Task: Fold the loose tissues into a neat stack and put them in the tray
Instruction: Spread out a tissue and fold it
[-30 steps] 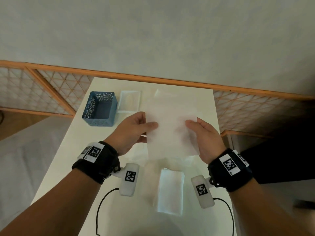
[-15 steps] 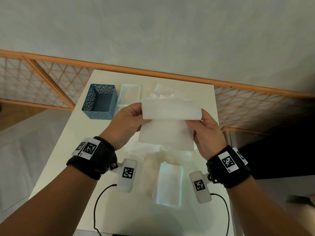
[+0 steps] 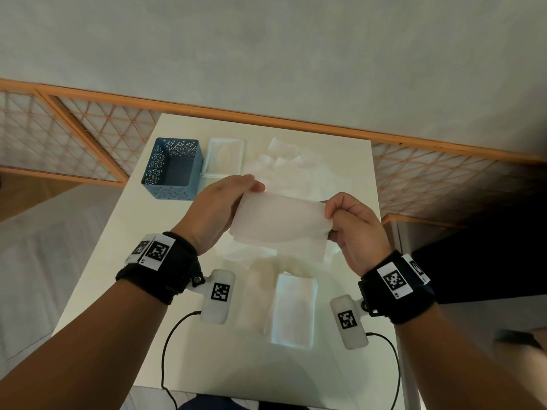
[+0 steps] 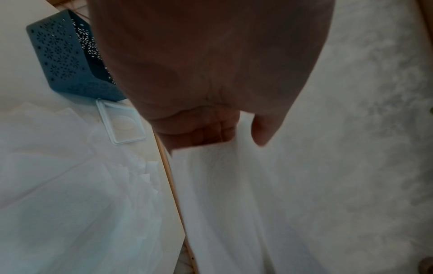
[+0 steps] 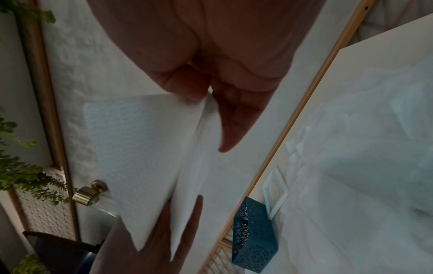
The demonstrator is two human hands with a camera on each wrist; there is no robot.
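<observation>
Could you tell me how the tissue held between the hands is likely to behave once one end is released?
The tissue sags between the left hand and right hand, so it would probably flop down. It looks thin, likely very light and easily torn.

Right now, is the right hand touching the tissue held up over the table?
Touching. The right wrist view shows the right hand pinching the tissue between thumb and fingers at its edge; the head view shows the same grip.
</observation>
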